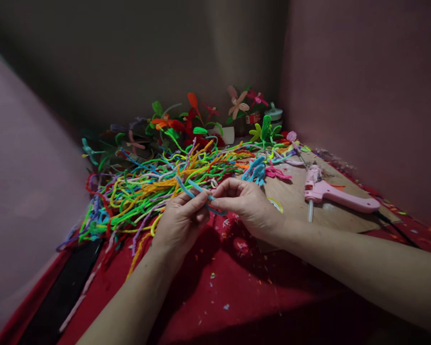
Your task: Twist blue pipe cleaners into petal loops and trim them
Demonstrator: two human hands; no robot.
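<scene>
Both hands meet over the front of the heap, pinching a light blue pipe cleaner. My left hand grips it between thumb and forefinger, and two blue ends stick up past the fingers. My right hand pinches the same blue piece from the right, with a short curved part showing below the fingertips. How the piece is bent between the fingers is partly hidden. Just behind the hands lies a large tangled pile of coloured pipe cleaners. A bundle of blue looped petals rests beyond my right hand.
A pink hot glue gun lies on a brown board at the right, its cord trailing off. Pipe-cleaner flowers and a lidded jar stand at the back. A black flat object lies left on the red cloth, which has scattered scraps.
</scene>
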